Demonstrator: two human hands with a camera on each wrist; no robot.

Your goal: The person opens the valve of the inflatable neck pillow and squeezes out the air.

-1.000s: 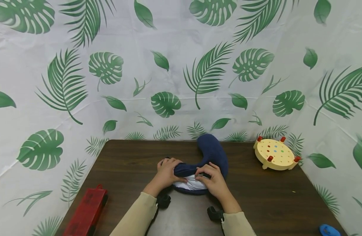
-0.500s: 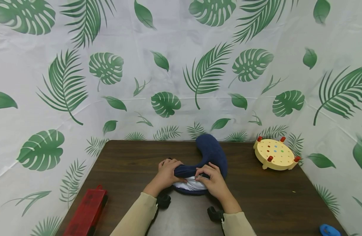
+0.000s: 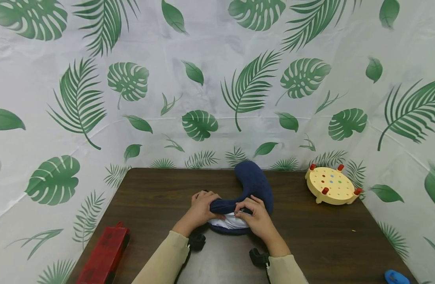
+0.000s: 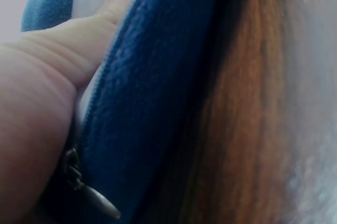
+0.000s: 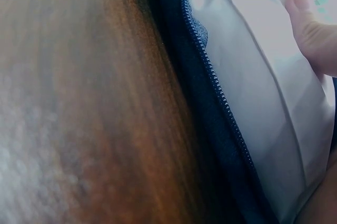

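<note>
A navy, curved neck pillow (image 3: 254, 182) lies on the table, its cover unzipped along the near side. White inner lining (image 3: 228, 221) shows through the gap. My left hand (image 3: 202, 208) grips the pillow's left end, fingers over the top and thumb inside the opening. A metal zipper pull (image 4: 99, 199) dangles by that hand in the left wrist view. My right hand (image 3: 255, 215) pinches the upper edge of the opening, near the pillow's bend. Zipper teeth (image 5: 224, 98) run along the lower edge in the right wrist view. The right fingertips are partly hidden.
A red toy-like vehicle (image 3: 105, 252) sits at the table's left edge. At the back right rests a round yellow pegged piece (image 3: 330, 185) with red tips. A blue object (image 3: 396, 277) lies at the front right corner. Leaf-print cloth (image 3: 199, 126) hangs behind the table.
The pillow's far end has shifted very slightly left. Both hands keep nearly the same hold and place.
</note>
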